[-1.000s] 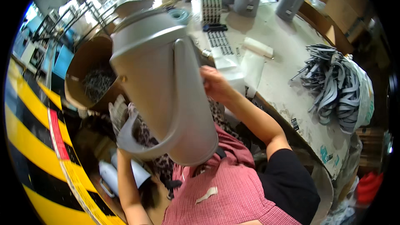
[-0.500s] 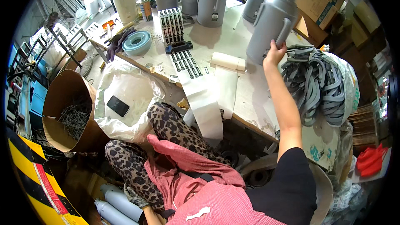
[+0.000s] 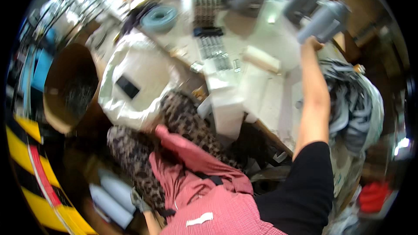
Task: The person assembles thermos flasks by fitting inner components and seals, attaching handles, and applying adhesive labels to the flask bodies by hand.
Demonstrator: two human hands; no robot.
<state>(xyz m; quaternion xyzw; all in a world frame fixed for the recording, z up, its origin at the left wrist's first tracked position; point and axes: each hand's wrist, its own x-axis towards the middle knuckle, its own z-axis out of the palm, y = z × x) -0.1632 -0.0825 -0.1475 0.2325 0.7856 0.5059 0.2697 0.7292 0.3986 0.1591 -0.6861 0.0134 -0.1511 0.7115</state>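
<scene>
R hand [image 3: 311, 42] grips grey flask [image 3: 323, 21] at arm's reach; grey straps [image 3: 348, 100] below it. L hand [image 3: 140, 201] low, gloved, grip unclear.

The person wears a black short sleeve [image 3: 305, 178] at five o'clock, a red checked apron [image 3: 209, 204] at six, and leopard-print trousers [image 3: 183, 117] toward centre.

Grey plastic jug [image 3: 323, 21], tilted, on far right of table, blurred.
</scene>
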